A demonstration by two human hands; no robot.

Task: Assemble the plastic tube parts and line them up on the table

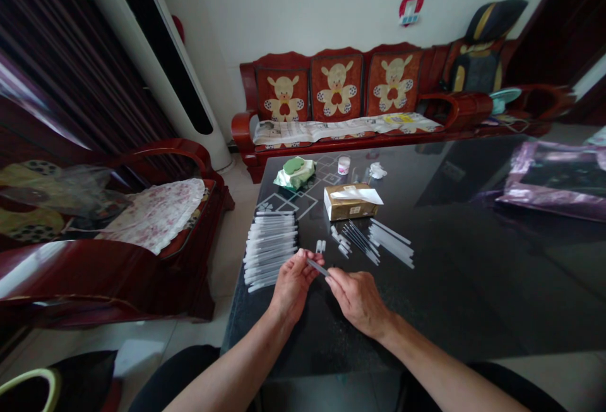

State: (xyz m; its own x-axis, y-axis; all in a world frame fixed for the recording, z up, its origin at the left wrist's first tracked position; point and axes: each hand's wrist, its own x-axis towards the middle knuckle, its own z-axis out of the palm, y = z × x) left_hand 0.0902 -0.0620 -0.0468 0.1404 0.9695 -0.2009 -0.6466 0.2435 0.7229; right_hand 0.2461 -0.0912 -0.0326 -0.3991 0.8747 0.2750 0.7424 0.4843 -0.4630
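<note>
A slim grey pen-like tube [318, 267] spans the gap between my two hands above the dark table. My left hand [294, 279] is closed around its far left end, fingertips pinching. At the near right end, my right hand [357, 295] grips it between thumb and fingers. Just left of my left hand lies a long row of translucent white tubes [269, 248], side by side. Beyond my fingers are a couple of small white caps [320, 246]. Further right are more small white pieces [341, 241], several thin dark rods [360, 241] and loose translucent tubes [392, 243].
Behind the parts stand a gold tissue box [348, 209], a green wipes pack [296, 174], a small white tub [343, 165] and a crumpled tissue [377, 171]. A shiny pink-purple package [516, 178] rests at the table's right. Wooden seats [243, 122] stand beyond and to the left.
</note>
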